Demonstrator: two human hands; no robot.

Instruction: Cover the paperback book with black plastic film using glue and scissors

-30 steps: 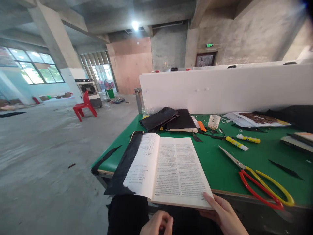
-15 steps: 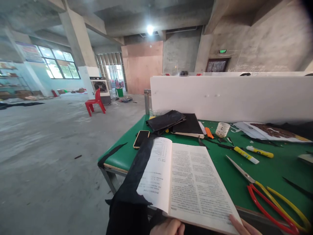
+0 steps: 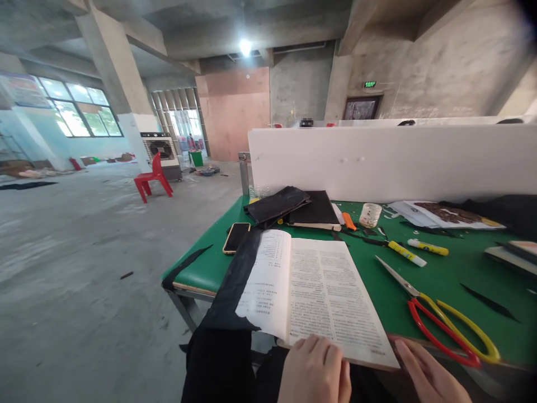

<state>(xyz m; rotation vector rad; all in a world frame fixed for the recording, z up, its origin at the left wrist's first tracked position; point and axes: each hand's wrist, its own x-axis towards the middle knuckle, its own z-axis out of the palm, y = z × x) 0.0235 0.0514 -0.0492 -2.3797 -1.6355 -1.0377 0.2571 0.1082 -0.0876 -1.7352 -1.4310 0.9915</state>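
An open book with printed pages lies at the table's near edge, its lower edge towards me. Over that lower edge my left hand is closed, fingers curled on the right-hand page and thumb at the side. My right hand is beside the book's lower right corner, fingers stretched out; whether they touch the corner is hard to tell. Black sheet material borders the left page, which has a ragged lower corner. Scissors with red and yellow handles lie right of the book, blades pointing away.
On the green table are a phone, a black-covered book, a folded black cover, glue sticks, an orange cutter and a clear jar. A white partition stands behind. A red chair is further off.
My left hand has risen from below the book onto its lower edge. My right hand has moved off the page to beside the corner. The view has shifted slightly right.
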